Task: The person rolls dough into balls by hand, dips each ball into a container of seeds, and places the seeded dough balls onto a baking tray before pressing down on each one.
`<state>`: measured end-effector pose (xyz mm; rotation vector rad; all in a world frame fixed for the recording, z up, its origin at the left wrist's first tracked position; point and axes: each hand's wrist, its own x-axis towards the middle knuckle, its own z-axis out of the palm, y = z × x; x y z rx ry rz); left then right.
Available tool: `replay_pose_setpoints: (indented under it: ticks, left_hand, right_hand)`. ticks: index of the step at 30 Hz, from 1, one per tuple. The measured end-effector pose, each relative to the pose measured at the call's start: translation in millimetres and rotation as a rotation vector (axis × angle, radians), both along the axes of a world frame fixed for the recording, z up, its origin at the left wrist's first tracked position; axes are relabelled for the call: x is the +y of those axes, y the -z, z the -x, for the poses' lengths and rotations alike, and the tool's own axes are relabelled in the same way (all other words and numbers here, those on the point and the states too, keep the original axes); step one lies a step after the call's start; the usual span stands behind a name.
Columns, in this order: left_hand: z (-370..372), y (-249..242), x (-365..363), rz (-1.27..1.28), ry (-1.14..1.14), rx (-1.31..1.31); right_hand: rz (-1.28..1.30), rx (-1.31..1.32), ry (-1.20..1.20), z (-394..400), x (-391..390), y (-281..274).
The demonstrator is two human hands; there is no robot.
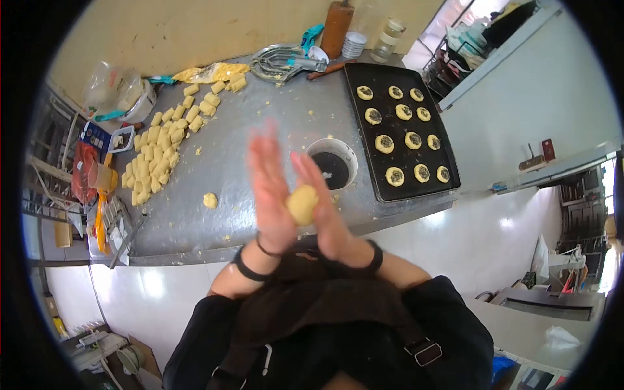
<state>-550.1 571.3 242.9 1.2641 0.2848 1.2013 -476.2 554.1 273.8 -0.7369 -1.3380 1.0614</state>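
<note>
Between my two palms, near the table's front edge, sits a round yellow dough ball point(302, 205). My left hand point(266, 188) has its fingers stretched out and blurred by motion. On the ball's other side is my right hand point(325, 214), fingers also extended. Just behind my right hand stands a round metal bowl point(355, 162) with dark filling in it. A small flattened piece of dough point(210, 200) lies to the left of my hands. Many cut dough pieces point(154, 153) are grouped on the left part of the grey metal table point(240, 130).
At right, a black baking tray point(393, 164) holds several dough rounds with dark tops. A metal mixer attachment point(279, 63), a brown cylinder point(338, 29) and a glass jar point(388, 40) stand along the wall. A scraper-like bar point(128, 240) rests at the left edge.
</note>
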Motion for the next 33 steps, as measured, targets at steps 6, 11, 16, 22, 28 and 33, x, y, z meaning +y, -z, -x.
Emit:
replay_pose_setpoints:
  ticks: [6, 11, 16, 22, 28, 33]
  left_hand:
    - [-0.5, -7.9, -16.9, -0.272, -0.077, 0.101]
    - [-3.9, -44.4, 14.2, -0.003, -0.308, -0.066]
    - [-27.5, -15.1, -22.6, -0.051, -0.171, 0.077]
    - [-56.1, -25.0, 40.5, -0.038, -0.315, -0.087]
    - [-127.6, -50.0, 1.5, 0.137, -0.217, -0.101]
    - [-184.5, -28.3, 42.0, 0.122, -0.22, -0.049]
  right_hand:
    - [-0.157, -0.034, 0.433, -16.6, 2.3, -67.8]
    - [-0.142, -0.122, 0.132, -16.2, -22.8, -7.8]
    - [-0.193, -0.064, 0.363, -66.5, 2.7, -39.0]
    - [-0.231, -0.044, 0.148, -78.4, -7.4, -19.4]
    - [-0.163, -0.031, 0.298, -157.0, 31.9, -5.7]
    - [-0.275, 0.018, 0.185, -202.2, 27.3, -23.0]
